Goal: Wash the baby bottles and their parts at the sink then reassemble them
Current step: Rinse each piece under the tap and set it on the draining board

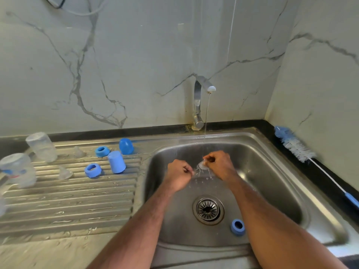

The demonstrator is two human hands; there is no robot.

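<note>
Over the steel sink [272, 171], my right hand [219, 164] pinches a clear silicone teat [203, 165] under the thin stream from the tap [202, 98]. My left hand [179, 174] is curled just left of the teat; whether it touches it is unclear. A blue screw ring [237, 227] lies in the basin near the drain [208, 209]. On the draining board [68, 200] stand two clear bottles [41, 146] [18, 169] upside down, two more clear teats [65, 172] [78, 152], two blue rings [93, 170] [102, 151] and two blue caps [116, 162] [126, 146].
A bottle brush [297, 148] with a blue tip and blue handle lies along the black counter edge on the right. Marble-look walls close the back and right. Water drops cover the draining board.
</note>
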